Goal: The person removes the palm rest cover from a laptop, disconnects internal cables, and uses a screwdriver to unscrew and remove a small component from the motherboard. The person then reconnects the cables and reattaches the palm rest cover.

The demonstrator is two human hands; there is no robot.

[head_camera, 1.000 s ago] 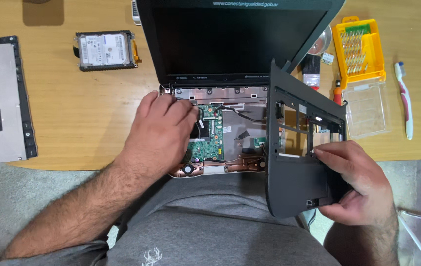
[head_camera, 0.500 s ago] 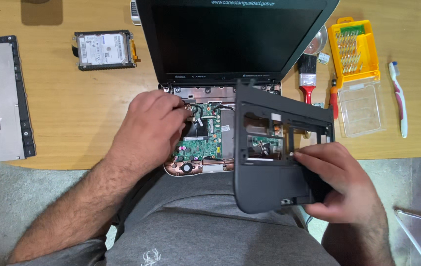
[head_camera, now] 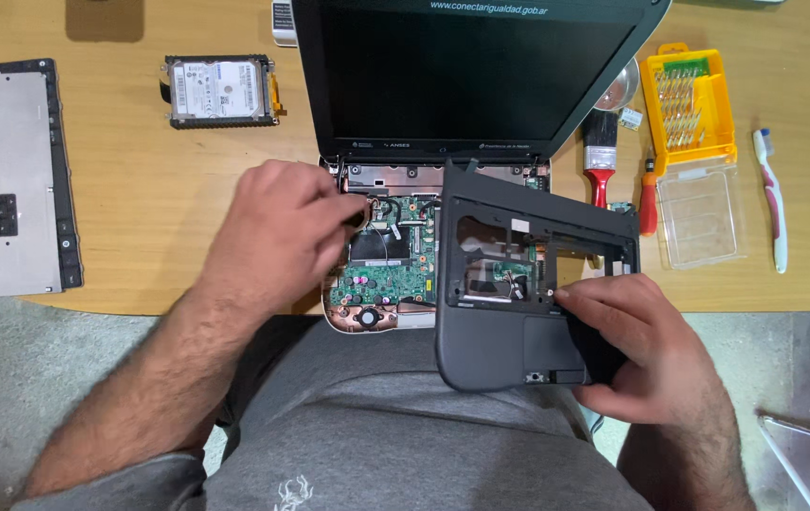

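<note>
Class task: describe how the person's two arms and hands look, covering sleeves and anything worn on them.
Both forearms are bare and hairy, with no gloves, watch or rings visible on the left hand or the right hand. A grey short sleeve shows at the left upper arm; the right sleeve is out of view.

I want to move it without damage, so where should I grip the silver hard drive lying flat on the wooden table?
Probably pinch the flat rectangular silver hard drive by its two long edges, coming straight down from above. It lies flat, label up, with bare wooden table on all sides, so both edges look reachable; avoid the orange connector strip at its right end.
</note>
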